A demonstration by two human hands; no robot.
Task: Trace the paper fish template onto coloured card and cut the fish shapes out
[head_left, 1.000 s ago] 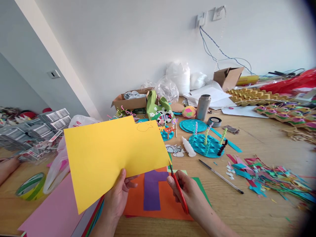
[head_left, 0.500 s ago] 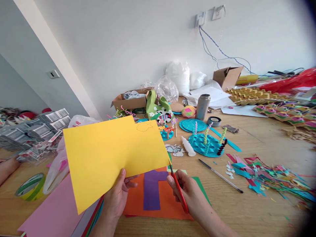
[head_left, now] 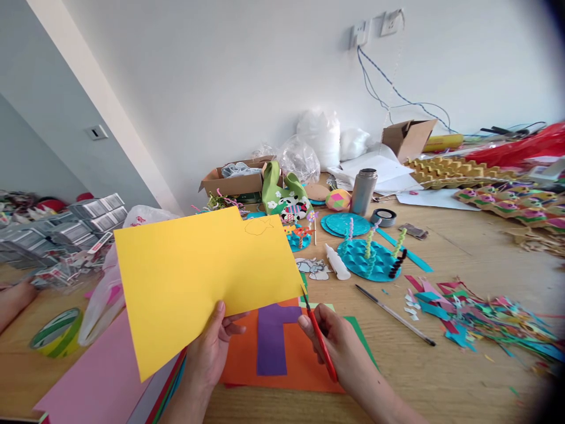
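Note:
A sheet of yellow paper (head_left: pixel 189 277) is held up by my left hand (head_left: pixel 214 341), thumb in front and fingers behind its lower edge. A fish outline (head_left: pixel 259 226) is drawn in its upper right corner, beside a notch in the top edge. My right hand (head_left: pixel 331 335) is closed round the red handles of a pair of scissors (head_left: pixel 321 347). The blade tips meet the paper's lower right corner. Beneath lie orange paper (head_left: pixel 313 365) and a purple paper piece (head_left: pixel 271 347), partly covered by my hands and the yellow sheet.
Paper scraps (head_left: pixel 489 318) and a pen (head_left: pixel 395 315) lie to the right. Farther back are a blue egg-tray disc with pipe cleaners (head_left: pixel 375 268), a glue bottle (head_left: pixel 338 262) and a grey flask (head_left: pixel 364 193). Pink paper (head_left: pixel 97 377) and tape (head_left: pixel 56 333) lie left, near another person's arm (head_left: pixel 15 306).
Hardly anything differs. The whole view has shifted very slightly, while both hands, the scissors and the yellow paper keep their places relative to each other.

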